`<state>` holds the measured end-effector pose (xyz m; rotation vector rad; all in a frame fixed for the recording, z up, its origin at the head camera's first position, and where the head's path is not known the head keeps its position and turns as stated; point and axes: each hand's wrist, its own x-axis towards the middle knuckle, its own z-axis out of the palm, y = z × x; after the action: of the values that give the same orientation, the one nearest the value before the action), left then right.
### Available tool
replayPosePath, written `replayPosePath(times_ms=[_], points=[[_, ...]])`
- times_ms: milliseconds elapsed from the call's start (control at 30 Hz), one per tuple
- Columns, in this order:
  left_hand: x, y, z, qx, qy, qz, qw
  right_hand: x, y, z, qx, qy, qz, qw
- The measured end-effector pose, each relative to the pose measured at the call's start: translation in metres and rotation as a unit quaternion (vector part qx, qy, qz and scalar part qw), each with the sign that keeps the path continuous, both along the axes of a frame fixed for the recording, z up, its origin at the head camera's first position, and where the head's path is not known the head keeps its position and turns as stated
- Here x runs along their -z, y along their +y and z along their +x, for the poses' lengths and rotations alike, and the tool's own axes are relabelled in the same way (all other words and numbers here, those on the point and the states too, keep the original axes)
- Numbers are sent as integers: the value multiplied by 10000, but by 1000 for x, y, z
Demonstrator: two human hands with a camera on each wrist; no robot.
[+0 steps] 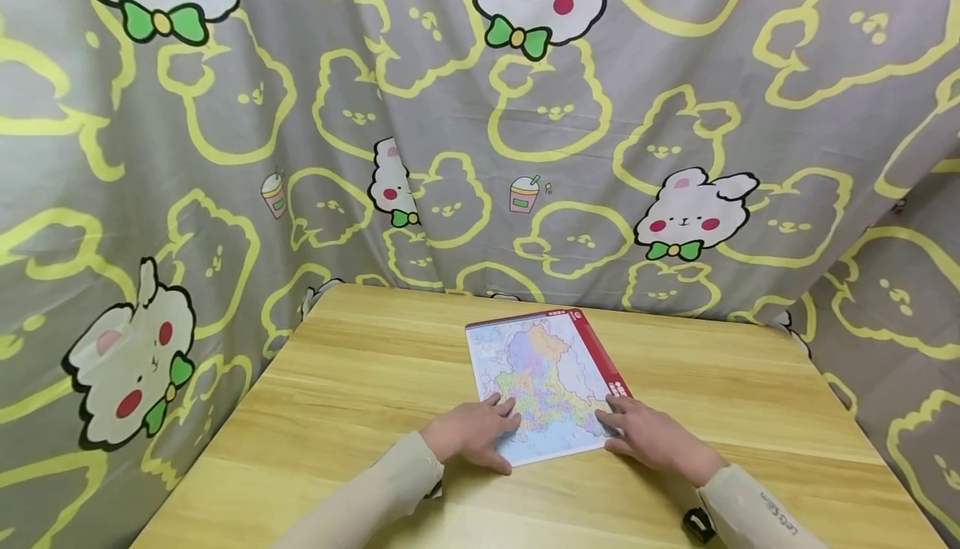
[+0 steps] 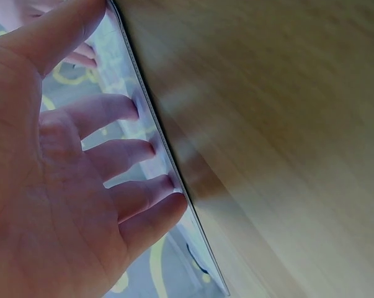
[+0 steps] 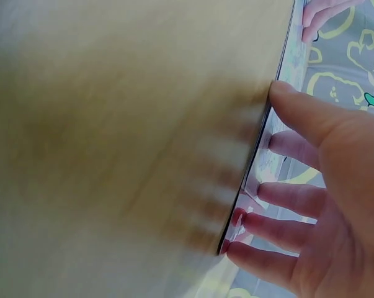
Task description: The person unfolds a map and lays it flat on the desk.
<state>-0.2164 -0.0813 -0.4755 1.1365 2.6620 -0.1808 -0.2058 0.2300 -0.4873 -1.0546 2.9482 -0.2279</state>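
A thin, stiff, glossy map (image 1: 551, 366) with multicoloured regions and a red band along its top and right side lies flat and slightly turned on the wooden table (image 1: 352, 382). My left hand (image 1: 476, 432) rests on its lower left edge; in the left wrist view the fingertips of that hand (image 2: 62, 167) touch the map's surface (image 2: 120, 59), with the thumb by the rim. At the lower right edge, my right hand (image 1: 652, 436) lies with fingers spread on the map. The right wrist view shows that hand (image 3: 329, 205) with its fingertips along the edge.
Behind the table and at both sides hangs a grey curtain (image 1: 442, 99) printed with yellow outlines and white rabbits. Bare wood surrounds the map. A small black device (image 1: 699, 524) sits by the right sleeve (image 1: 750, 507).
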Motion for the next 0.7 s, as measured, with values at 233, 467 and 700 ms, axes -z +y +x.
replayPosePath(times_ms=[233,467,700], points=[[-1,1,2,-31,84,-62,9999,1,0,0,161,-46,18,9999],[-1,2,5,-51,-31,-68,10000,3,1,-2,226,97,79,9997],[-1,4,6,-47,-114,-85,9999,3,1,-5,267,91,2,9996]])
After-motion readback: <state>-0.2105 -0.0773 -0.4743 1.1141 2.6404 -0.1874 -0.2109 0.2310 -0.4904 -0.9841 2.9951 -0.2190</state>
